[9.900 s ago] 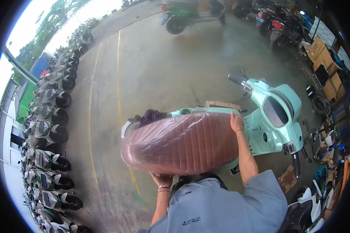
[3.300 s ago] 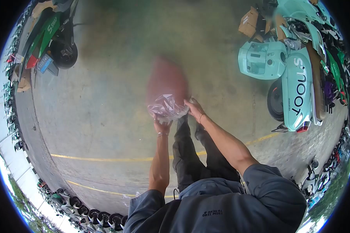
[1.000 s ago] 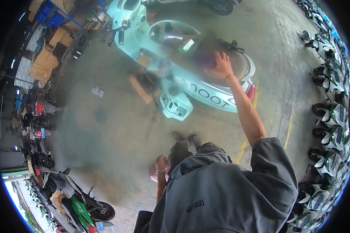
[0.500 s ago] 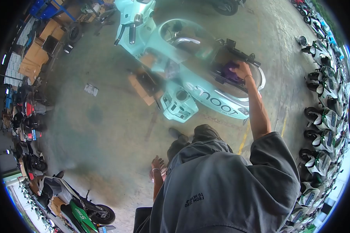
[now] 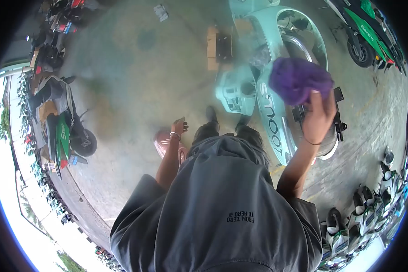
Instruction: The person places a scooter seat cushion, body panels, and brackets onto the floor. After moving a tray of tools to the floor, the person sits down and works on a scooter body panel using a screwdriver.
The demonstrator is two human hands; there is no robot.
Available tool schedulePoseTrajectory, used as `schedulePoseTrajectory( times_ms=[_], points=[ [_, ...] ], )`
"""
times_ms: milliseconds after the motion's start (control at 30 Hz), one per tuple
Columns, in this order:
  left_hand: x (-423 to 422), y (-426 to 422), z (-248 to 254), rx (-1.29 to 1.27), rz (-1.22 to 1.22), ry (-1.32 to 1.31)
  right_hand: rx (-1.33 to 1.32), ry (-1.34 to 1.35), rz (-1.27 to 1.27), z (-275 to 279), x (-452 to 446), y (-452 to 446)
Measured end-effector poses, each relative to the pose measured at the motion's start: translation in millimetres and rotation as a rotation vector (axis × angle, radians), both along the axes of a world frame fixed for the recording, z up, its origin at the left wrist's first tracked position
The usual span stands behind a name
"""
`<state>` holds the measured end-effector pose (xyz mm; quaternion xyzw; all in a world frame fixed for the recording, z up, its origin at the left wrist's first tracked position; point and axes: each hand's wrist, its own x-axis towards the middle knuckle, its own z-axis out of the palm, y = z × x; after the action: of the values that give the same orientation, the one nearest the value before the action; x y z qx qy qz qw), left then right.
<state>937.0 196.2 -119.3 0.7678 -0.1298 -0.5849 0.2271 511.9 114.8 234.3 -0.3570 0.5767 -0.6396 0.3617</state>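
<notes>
My right hand (image 5: 318,117) is closed on a bunched purple cloth (image 5: 299,80) and holds it up over the mint-green scooter (image 5: 271,106). Under that arm lies the scooter's seat area, with a black rack beside it. My left hand (image 5: 179,127) has its fingers apart and holds nothing. Below and beside the left forearm is the plastic-wrapped pinkish seat (image 5: 162,141), partly hidden by the arm. A mint-green body panel (image 5: 235,92) stands on the floor between the scooter and my feet.
A cardboard box with a black item (image 5: 211,49) lies beyond the panel. A green and black scooter (image 5: 62,136) stands at the left, another (image 5: 367,38) at the upper right. Rows of parked scooters (image 5: 337,231) line the lower right. A small package (image 5: 161,12) lies on the floor.
My right hand has taken hold of the purple cloth and lifted it off the scooter. The wrapped seat, earlier in both hands, is now down by my left side. The view has turned.
</notes>
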Motion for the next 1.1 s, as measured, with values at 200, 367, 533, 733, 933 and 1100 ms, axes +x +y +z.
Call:
schedulePoseTrajectory(
  times_ms=[200,367,533,733,933,1100],
  points=[
    [-90,47,-20,-0.082,-0.047,0.084,0.077,0.596,0.916,-98,65,11],
    [-102,65,-10,-0.041,0.065,0.018,0.307,0.426,0.763,-82,-22,6],
    [-114,49,-3,0.024,0.088,0.02,0.328,0.381,0.277,-69,-138,11],
    [-174,-51,21,-0.218,-0.376,-0.056,0.596,0.453,0.121,-102,-184,58],
    [-334,-170,132,-0.686,-0.836,-0.043,0.868,0.818,0.317,-124,-145,98],
    [-456,-213,160,-0.925,-1.238,-0.114,0.993,0.86,0.452,-145,-150,83]
  ],
)
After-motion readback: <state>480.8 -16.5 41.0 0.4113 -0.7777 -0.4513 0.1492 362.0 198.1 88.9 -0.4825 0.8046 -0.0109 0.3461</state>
